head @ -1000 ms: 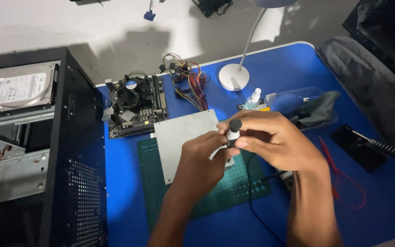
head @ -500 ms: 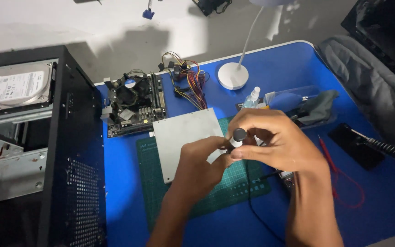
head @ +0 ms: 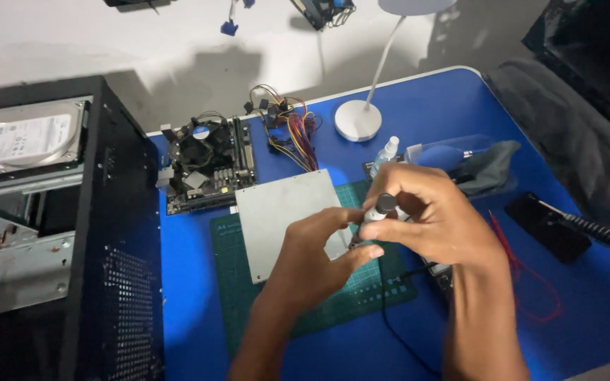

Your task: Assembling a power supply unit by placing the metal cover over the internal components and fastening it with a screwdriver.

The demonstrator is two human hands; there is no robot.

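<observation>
My right hand (head: pixel 428 222) grips a small screwdriver with a pale handle and dark cap (head: pixel 378 210), held upright over the green cutting mat (head: pixel 361 296). My left hand (head: pixel 315 257) is curled at the tool's lower end, fingertips pinching near its tip; what sits under the fingers is hidden. Both hands hover over the right edge of a grey metal plate (head: pixel 277 219) lying on the mat.
A motherboard with fan (head: pixel 206 166) and coloured wires (head: pixel 294 134) lie behind the plate. An open black computer case (head: pixel 44 233) with a hard drive (head: pixel 22 137) stands left. White lamp base (head: pixel 359 120), spray bottle (head: pixel 386 152), blue air blower (head: pixel 443 155), grey cloth, black phone (head: pixel 548 226) and red wire sit right.
Both hands have drifted slightly down and toward me with the screwdriver; the view has shifted a little. Grip is unchanged.
</observation>
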